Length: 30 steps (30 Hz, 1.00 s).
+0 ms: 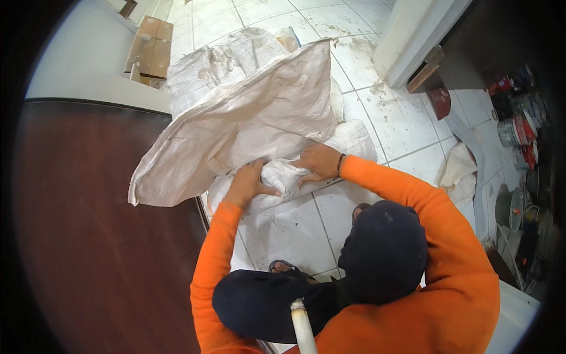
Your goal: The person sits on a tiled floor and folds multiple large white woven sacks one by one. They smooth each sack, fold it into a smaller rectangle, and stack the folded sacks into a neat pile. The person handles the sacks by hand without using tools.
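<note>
White pipe point(303, 327) over stained tiled floor point(407, 127)

Left hand's fingers point(254, 172) partly buried in white sack point(259, 112) folds; shelf cans point(519, 127) blurred.

Two hands point(247, 183) point(318, 162), two white woven sacks point(259, 112) point(348, 138), one cardboard box point(150, 47).
</note>
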Each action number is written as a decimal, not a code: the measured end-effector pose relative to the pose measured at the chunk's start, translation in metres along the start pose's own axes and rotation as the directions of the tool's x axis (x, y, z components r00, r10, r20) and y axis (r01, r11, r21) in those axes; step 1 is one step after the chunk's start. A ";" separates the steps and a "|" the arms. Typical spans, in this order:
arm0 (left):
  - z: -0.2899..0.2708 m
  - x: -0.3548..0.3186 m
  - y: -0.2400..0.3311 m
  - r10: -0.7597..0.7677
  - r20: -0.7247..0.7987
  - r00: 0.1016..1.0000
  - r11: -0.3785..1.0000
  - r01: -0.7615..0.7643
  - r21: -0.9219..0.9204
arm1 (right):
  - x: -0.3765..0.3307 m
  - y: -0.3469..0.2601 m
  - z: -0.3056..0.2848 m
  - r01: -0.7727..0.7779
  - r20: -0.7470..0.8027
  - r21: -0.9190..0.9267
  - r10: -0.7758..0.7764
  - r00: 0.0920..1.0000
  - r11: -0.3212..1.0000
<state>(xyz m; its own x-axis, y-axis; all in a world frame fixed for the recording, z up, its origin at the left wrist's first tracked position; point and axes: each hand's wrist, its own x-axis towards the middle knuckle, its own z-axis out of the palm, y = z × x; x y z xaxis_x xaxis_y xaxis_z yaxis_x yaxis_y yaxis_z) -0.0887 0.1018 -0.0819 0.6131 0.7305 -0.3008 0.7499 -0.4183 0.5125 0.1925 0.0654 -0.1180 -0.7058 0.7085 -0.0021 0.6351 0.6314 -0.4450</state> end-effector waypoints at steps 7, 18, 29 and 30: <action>0.050 -0.063 0.036 0.121 -0.280 0.952 0.834 0.055 0.549 | 0.038 0.022 -0.018 0.002 0.085 0.161 -0.016 0.996 0.987; 0.016 -0.039 0.012 0.160 -0.367 0.916 0.949 -0.040 0.313 | 0.009 0.010 -0.065 -0.157 -0.087 0.445 0.217 0.972 0.882; -0.014 -0.090 0.060 0.049 -0.002 0.999 0.999 -0.049 0.024 | -0.135 -0.095 -0.027 -0.358 -0.167 -0.116 0.337 0.927 0.927; -0.003 -0.086 0.046 0.079 0.045 0.996 0.997 -0.078 -0.012 | -0.141 -0.101 -0.019 -0.393 -0.176 -0.123 0.370 0.912 0.911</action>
<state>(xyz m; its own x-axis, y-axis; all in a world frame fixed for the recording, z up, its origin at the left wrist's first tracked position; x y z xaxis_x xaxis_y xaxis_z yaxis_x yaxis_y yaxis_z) -0.1078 0.0212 -0.0306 0.6808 0.6701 -0.2957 0.6967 -0.4678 0.5438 0.2335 -0.0920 -0.0552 -0.3537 0.9353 -0.0085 0.8947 0.3357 -0.2947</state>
